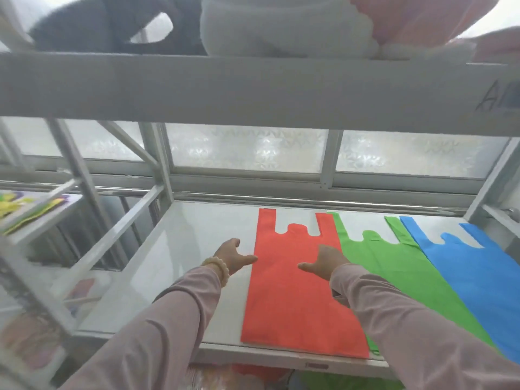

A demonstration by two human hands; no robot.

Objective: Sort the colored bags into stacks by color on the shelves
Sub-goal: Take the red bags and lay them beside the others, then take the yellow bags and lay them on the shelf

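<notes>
A red bag (pixel 284 291) lies flat on the white shelf (pixel 180 249), its handles pointing to the back. A green bag (pixel 374 257) lies to its right, partly under the red one, and a blue bag (pixel 475 274) overlaps the green one at the far right. My left hand (pixel 232 256) is open at the red bag's left edge, thumb touching it. My right hand (pixel 323 261) rests open on the red bag's right side, thumb spread left.
The upper shelf (pixel 253 85) carries a dark bag (pixel 112 26), a white bundle (pixel 281 26) and a pink one (pixel 416 18). A neighbouring rack at left holds yellow and purple bags (pixel 25 205). A frosted window (pixel 247 147) stands behind. More red and green bags show below the shelf.
</notes>
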